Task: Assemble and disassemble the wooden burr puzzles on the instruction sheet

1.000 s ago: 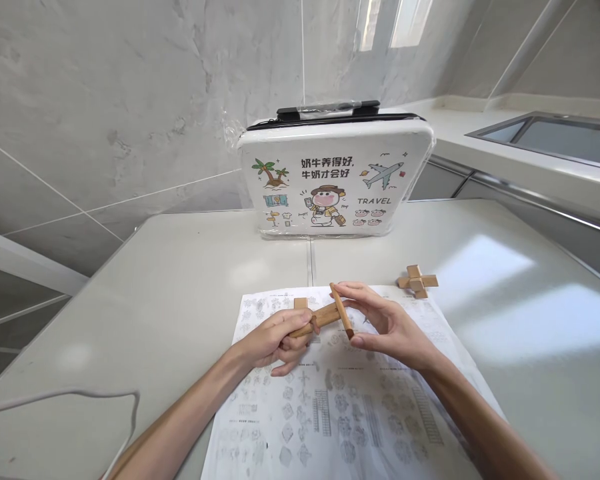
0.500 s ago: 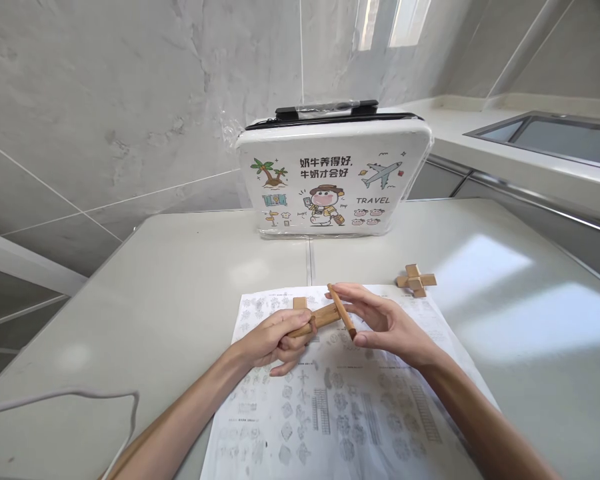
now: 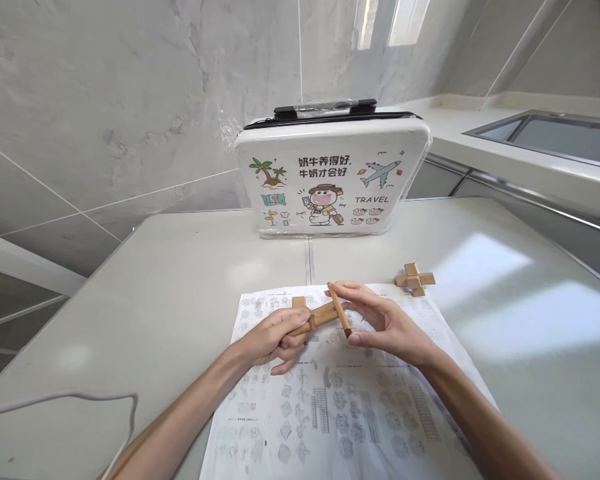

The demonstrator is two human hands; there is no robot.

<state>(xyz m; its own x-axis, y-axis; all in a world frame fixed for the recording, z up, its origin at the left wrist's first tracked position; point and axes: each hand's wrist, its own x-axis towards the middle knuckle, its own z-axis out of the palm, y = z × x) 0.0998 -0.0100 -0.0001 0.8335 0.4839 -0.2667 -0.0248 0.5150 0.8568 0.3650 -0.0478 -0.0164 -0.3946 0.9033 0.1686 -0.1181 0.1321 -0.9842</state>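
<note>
My left hand [image 3: 276, 335] is closed around some joined wooden puzzle pieces [image 3: 325, 315]. One block end stands up beyond the knuckles, and a longer part points right. Between the thumb and fingers of my right hand [image 3: 380, 319] is a thin wooden stick [image 3: 340, 312], gripped by its two ends. It lies across the right end of the pieces; whether it touches them I cannot tell. Beneath both hands is a printed instruction sheet [image 3: 260, 393] with small puzzle drawings. An assembled wooden cross-shaped puzzle [image 3: 415, 280] rests at the sheet's upper right edge.
A white cartoon case [image 3: 330, 173] in clear plastic stands at the back of the pale table [image 3: 180, 267]. A white cable [image 3: 60, 399] runs along the left front. To the right is a counter [image 3: 530, 150] with a sink.
The lower end of the stick in my right hand has shifted slightly left, along with the thumb. My left hand keeps its hold on the puzzle pieces.
</note>
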